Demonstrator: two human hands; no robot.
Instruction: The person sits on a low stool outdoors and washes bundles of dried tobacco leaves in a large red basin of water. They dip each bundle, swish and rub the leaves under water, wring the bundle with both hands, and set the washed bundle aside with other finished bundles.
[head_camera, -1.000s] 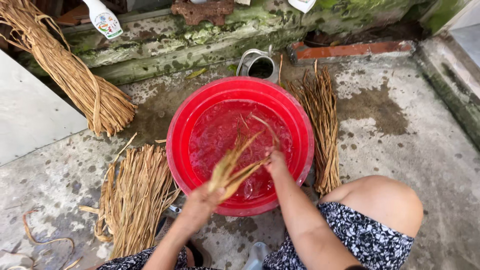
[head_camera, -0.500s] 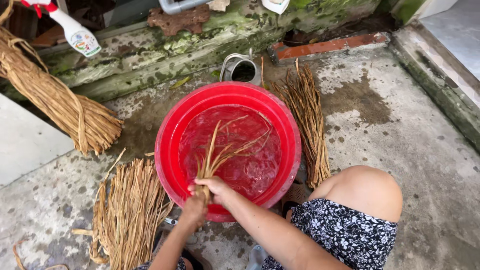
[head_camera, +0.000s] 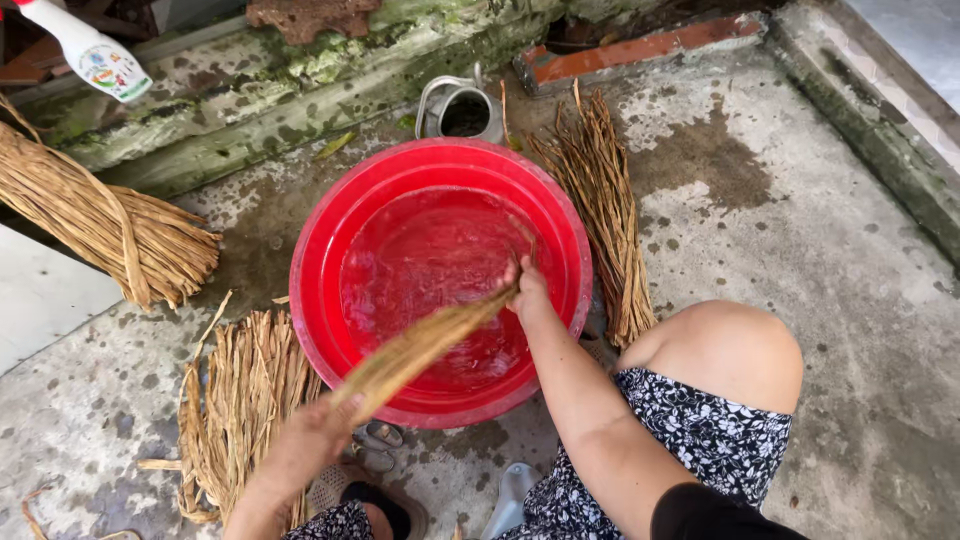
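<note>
Fibre bundle (head_camera: 420, 345): wet, limp, light — slippery over red basin's (head_camera: 320, 250) near rim.
Left hand (head_camera: 310, 435): clenched around butt end.
Right hand (head_camera: 527, 285): pinching tip — best held at both ends.

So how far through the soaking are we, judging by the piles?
Looks done: a damp-looking bundle lies right of the red basin. In hand: the left hand and right hand stretch one wet bunch over the water. Seemingly left: the loose pile and the tied sheaf at left.
</note>
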